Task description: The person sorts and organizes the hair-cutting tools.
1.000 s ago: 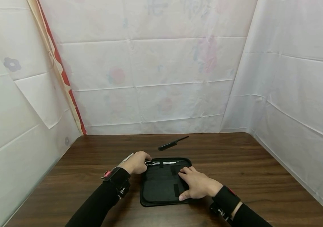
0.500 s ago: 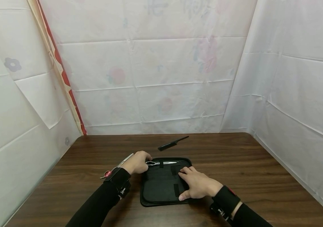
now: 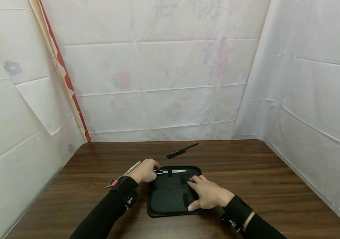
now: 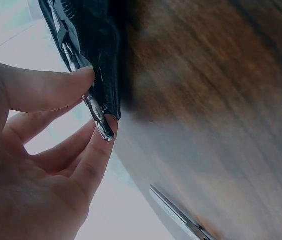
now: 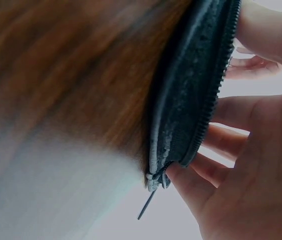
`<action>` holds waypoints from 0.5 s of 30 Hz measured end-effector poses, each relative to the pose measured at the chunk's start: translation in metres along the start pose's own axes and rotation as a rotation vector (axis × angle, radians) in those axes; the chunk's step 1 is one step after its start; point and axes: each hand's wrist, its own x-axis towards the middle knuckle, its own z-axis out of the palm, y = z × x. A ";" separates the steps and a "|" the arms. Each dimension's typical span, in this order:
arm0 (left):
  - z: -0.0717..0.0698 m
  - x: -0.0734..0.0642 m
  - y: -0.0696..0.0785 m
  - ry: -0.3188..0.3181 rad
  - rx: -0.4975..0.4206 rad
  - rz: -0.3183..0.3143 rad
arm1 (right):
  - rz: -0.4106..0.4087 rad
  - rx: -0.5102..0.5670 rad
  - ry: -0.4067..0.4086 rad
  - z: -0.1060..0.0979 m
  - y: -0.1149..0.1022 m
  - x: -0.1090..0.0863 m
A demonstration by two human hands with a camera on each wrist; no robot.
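Note:
An unzipped black zip case (image 3: pixel 170 197) lies flat on the table in the head view. Silver scissors (image 3: pixel 178 171) sit along its far edge, the blades under a small black strap. My left hand (image 3: pixel 144 171) pinches the handle end of these scissors at the case's far left corner; in the left wrist view the thumb presses the metal handle (image 4: pixel 97 112) against the fingers. My right hand (image 3: pixel 209 192) rests on the right side of the case, fingers spread. In the right wrist view its fingers touch the zipped edge (image 5: pixel 211 110).
A second pair of scissors (image 3: pixel 114 183) with a red part lies left of my left hand, partly hidden by it. A black tail comb (image 3: pixel 177 153) lies beyond the case. The wooden table (image 3: pixel 265 186) is bounded by white sheets (image 3: pixel 164 109) at back and sides.
The scissors in the case have slid very slightly to the right within the last second, with my left hand at their handles. My right hand stays in place.

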 end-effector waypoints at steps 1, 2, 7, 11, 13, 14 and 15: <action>0.000 0.000 0.000 0.001 -0.001 0.000 | 0.001 0.000 -0.001 0.000 0.000 0.000; 0.000 0.000 0.001 0.002 0.000 0.002 | 0.002 -0.002 -0.003 0.000 0.000 0.000; 0.000 0.001 0.003 -0.006 -0.004 0.008 | 0.005 -0.003 -0.011 -0.001 0.000 0.000; 0.000 0.000 0.004 -0.021 -0.016 -0.001 | 0.001 0.004 -0.015 0.000 0.001 0.001; 0.000 -0.001 0.004 -0.024 -0.023 -0.002 | 0.003 0.005 -0.017 0.000 0.001 0.001; 0.000 -0.001 0.003 -0.023 -0.023 -0.001 | 0.003 0.004 -0.017 0.000 0.001 0.001; 0.001 -0.001 0.003 -0.022 -0.022 0.001 | 0.004 0.003 -0.016 0.000 0.001 0.001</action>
